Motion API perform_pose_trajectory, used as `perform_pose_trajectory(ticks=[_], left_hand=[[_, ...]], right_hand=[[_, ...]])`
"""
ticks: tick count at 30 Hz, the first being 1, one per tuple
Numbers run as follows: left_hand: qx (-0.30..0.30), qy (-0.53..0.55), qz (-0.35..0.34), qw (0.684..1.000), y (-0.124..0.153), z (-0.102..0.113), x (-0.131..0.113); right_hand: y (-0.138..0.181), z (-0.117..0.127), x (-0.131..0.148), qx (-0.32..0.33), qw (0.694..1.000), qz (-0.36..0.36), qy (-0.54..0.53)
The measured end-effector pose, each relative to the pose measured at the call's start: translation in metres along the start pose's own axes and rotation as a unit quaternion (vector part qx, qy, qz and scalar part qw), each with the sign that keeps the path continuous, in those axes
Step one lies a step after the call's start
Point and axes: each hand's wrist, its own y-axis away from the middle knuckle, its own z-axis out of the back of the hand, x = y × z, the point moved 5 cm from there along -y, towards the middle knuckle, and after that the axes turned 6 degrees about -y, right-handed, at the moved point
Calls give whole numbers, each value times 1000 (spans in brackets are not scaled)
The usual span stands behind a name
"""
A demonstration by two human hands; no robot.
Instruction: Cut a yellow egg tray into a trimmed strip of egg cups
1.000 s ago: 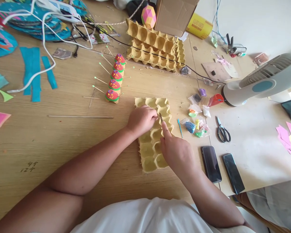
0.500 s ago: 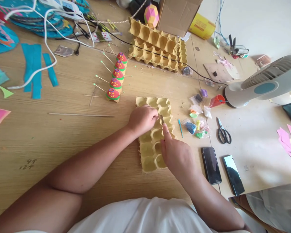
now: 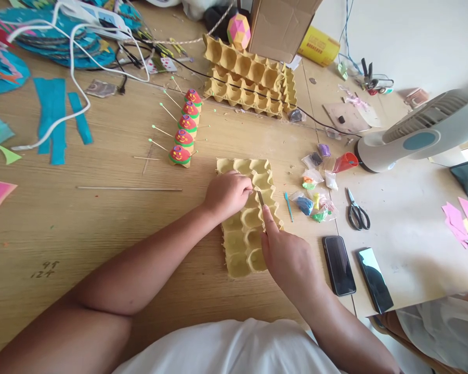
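A yellowish egg carton (image 3: 237,244) lies on the table in front of me, its cups facing up. My left hand (image 3: 230,193) is closed on the carton's ridge near its middle, fingertips pinching the pulp. In my right hand (image 3: 290,254) is a narrow knife (image 3: 261,198), index finger stretched along its back. The blade touches the carton just right of my left fingertips; the handle is hidden in my palm. Beyond the carton stands a row of painted red and green egg-cup figures (image 3: 184,137) with smiling faces and green-tipped sticks.
More egg cartons (image 3: 242,83) lie at the back beside a cardboard box (image 3: 283,28). To the right are bags of coloured clay (image 3: 304,204), scissors (image 3: 358,210), two phones (image 3: 339,265) and a white fan (image 3: 417,135). A thin stick (image 3: 128,188) lies left; a person sits at the lower right.
My right hand and the knife have drawn back slightly toward me along the carton. My left hand keeps its hold. The whole view has shifted a little.
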Motion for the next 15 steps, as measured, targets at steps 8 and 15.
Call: perform_pose_trajectory(ticks=[8,15], left_hand=[[2,2,-3,1000,-1,-1,1],[5,-2,-1,1000,-1,-1,0]], right_hand=[[7,8,-15,-24,998,35,-45],[-3,6,-18,-69,996,26,-56]])
